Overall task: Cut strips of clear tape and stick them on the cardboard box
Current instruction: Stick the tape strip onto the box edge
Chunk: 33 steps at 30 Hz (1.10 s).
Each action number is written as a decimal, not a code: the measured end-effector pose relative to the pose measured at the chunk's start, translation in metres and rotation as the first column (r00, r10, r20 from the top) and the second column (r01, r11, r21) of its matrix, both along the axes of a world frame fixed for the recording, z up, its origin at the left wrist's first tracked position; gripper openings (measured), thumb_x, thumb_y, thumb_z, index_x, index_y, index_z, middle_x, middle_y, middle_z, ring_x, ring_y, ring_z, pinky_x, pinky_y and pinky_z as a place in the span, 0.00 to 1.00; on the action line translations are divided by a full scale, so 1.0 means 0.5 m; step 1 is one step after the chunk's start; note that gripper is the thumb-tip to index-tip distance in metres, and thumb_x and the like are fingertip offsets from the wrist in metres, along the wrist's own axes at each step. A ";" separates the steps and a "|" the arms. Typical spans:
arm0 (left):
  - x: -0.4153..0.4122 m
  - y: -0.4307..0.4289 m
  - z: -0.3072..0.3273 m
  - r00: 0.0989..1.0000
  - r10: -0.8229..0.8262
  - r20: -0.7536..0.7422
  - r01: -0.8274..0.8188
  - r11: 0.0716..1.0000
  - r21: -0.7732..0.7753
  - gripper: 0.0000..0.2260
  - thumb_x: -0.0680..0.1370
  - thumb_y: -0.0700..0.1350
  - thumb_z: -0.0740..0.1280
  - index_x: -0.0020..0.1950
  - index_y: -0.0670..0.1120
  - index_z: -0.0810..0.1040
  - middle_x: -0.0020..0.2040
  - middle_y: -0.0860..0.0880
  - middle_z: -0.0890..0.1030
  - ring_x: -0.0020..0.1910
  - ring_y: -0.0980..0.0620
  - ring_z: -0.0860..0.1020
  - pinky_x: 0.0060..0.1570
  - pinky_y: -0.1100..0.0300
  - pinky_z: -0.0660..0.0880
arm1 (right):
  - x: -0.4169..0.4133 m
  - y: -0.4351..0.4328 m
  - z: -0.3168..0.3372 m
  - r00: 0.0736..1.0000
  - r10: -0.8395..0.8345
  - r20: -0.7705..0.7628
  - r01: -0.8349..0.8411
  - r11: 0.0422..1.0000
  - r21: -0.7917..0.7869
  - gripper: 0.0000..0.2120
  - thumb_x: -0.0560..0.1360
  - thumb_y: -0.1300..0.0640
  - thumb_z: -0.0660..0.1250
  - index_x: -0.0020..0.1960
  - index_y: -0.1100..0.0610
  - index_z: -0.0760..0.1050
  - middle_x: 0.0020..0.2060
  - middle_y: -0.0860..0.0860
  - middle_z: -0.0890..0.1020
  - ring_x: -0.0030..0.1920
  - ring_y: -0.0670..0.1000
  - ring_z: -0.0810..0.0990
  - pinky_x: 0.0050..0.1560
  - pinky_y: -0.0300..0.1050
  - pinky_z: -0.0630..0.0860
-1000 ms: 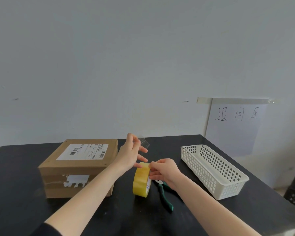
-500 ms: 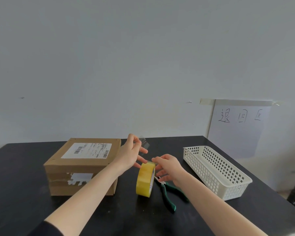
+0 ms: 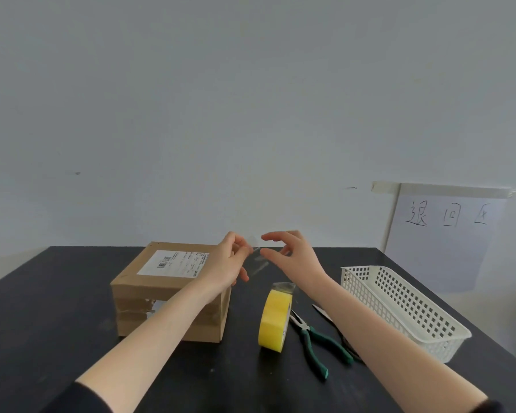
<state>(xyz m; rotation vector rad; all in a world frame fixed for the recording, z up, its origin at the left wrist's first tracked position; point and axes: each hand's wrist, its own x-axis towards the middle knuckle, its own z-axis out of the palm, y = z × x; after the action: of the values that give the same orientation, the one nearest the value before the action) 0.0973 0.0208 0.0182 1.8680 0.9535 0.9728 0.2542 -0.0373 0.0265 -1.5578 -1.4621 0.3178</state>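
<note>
Lifted off the yellow roll of tape (image 3: 274, 320) since half a second ago, the right hand (image 3: 292, 257) now hangs beside the left hand (image 3: 227, 263). Its fingers (image 3: 273, 236) are spread and loosely curved, tips at the short clear tape strip (image 3: 257, 262); contact is unclear. The left fingers (image 3: 242, 248) pinch the strip's other edge. Glossy and nearly see-through, it slants between both sets of fingers. The brown cardboard box with a white label (image 3: 149, 296) sits below-left of them on the black desk (image 3: 42, 308), and the roll stands on edge below.

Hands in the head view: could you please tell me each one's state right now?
Left hand: pinches the clear tape strip.
Right hand: open, fingers spread at the strip's other end.
</note>
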 end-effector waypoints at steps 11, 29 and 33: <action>-0.093 0.013 0.019 0.992 0.122 -0.037 -0.113 0.975 0.190 0.06 0.77 0.49 0.69 0.49 0.47 0.80 0.44 0.52 0.81 0.45 0.54 0.78 0.46 0.61 0.75 | -0.083 0.043 0.034 0.979 0.191 0.073 -0.190 0.981 -0.031 0.07 0.73 0.51 0.72 0.50 0.50 0.83 0.44 0.44 0.85 0.46 0.42 0.81 0.46 0.33 0.75; -0.172 0.018 -0.062 0.959 0.186 -0.215 -0.134 0.962 0.236 0.10 0.71 0.52 0.75 0.49 0.56 0.79 0.41 0.60 0.81 0.38 0.64 0.76 0.38 0.71 0.68 | -0.124 0.051 -0.018 0.989 0.147 0.026 -0.142 0.981 -0.130 0.04 0.71 0.58 0.74 0.45 0.52 0.84 0.37 0.42 0.84 0.37 0.38 0.80 0.34 0.27 0.71; -0.176 0.025 -0.083 0.953 0.176 -0.246 -0.112 0.961 0.253 0.10 0.69 0.53 0.76 0.46 0.59 0.78 0.39 0.60 0.82 0.40 0.67 0.78 0.40 0.67 0.74 | -0.128 0.048 -0.033 0.990 0.133 0.043 -0.125 0.981 -0.151 0.03 0.70 0.57 0.74 0.44 0.51 0.84 0.35 0.42 0.83 0.36 0.39 0.80 0.35 0.29 0.72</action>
<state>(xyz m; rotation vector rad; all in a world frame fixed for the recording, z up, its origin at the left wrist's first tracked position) 0.0094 0.0333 -0.0235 2.1954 1.1920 0.9714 0.1901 -0.0135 0.0100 -1.6014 -1.6154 0.4736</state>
